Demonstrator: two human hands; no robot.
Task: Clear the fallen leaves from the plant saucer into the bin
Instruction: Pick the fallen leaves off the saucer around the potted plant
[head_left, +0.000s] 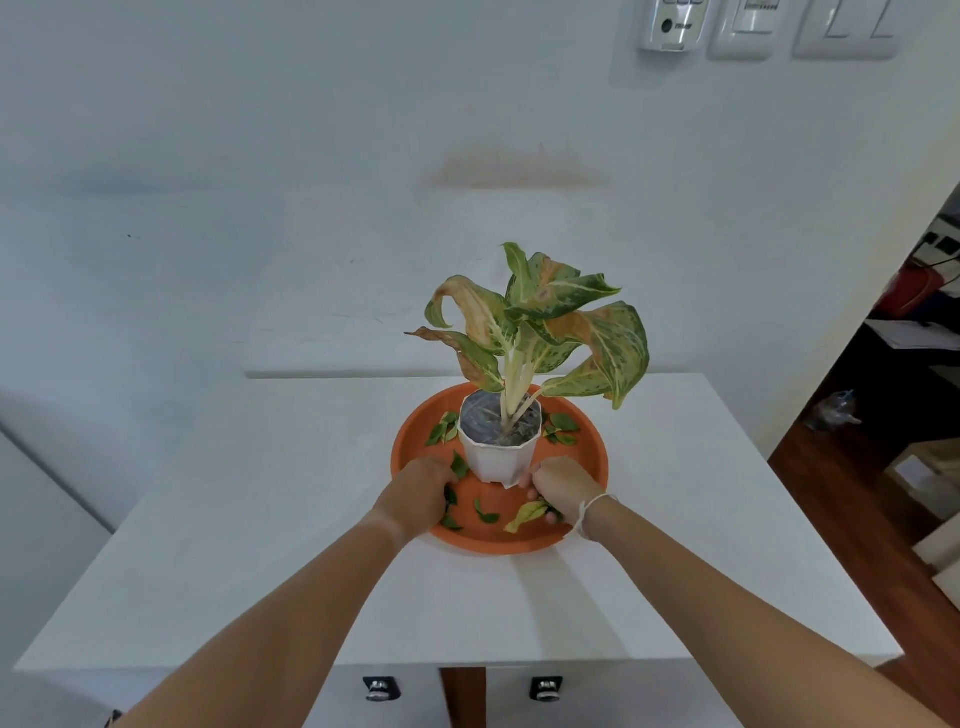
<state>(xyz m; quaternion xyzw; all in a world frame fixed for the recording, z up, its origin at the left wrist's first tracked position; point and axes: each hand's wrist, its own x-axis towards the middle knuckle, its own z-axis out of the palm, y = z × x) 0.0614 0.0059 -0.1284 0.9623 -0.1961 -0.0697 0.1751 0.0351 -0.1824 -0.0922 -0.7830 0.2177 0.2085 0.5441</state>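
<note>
2 bare hands sit low in the centre of the frame, both inside the round orange plastic plant saucer (592, 457) that rests on the white tabletop (260, 519). The left hand (418, 493) is curled at the lower left of the white faceted plastic pot (500, 457), its fingers bent down among small dark green fallen leaves (449, 506); whether it has pinched any of them I cannot tell, since the fingertips are hidden. The right hand (561, 488) is loosely clenched at the pot's lower right corner, seemingly touching it, with a pale yellow-green fallen leaf (525, 517) lying just under its knuckles; I cannot tell if that leaf is gripped. More green leaves lie scattered around the saucer: a cluster left of the pot (441, 428), a pair right of it (561, 428), and 1 small leaf in the near middle (485, 514). The variegated green and brown-edged plant (540, 327) overhangs the far side. No bin is in view. The step in hand looks like gathering the near leaves, and doing it well probably means sweeping them together against the saucer floor with flat fingers, then closing on a bunch instead of chasing single leaves. Keeping the pot steady matters, because a nudge could tip it or spill soil; the back clusters likely need reaching around the pot, under the drooping foliage.
</note>
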